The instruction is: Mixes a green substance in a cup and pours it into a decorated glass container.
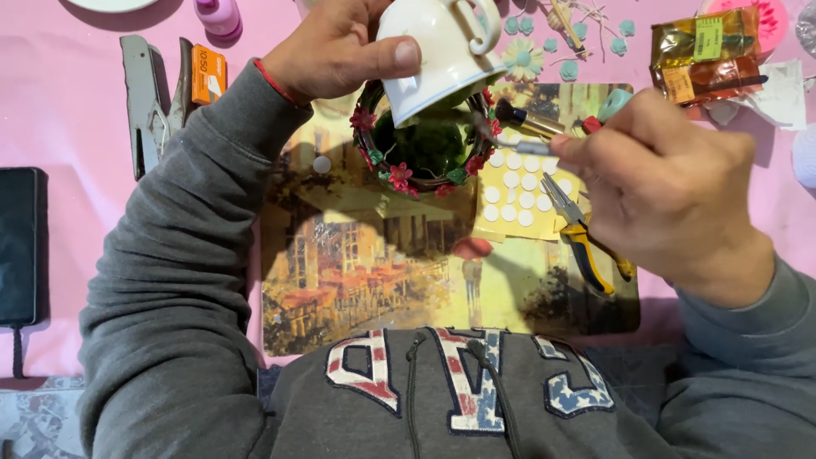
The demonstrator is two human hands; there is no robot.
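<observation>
The grey sweatshirt (442,399) filled the lower edge. The left hand (331,51) gripped a tilted white ceramic cup (438,51) over a flower-rimmed, moss-filled bowl (425,144) mid-mat; the right hand (671,187) pinched a thin metal tool (531,146), its tip beside the rim. Clutter crowded the pink table (68,119); the cup's top was cut off.

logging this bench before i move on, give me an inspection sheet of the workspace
surface: pink cloth with a painted street-scene mat
job's things: white teacup tilted over a flower-trimmed saucer filled with green moss
clutter: pliers, sheet of white dots, stapler, foil packets
grippers: left hand holds the teacup; right hand grips a thin tool
cables: nothing seen
surroundings: dark case at the edge
</observation>
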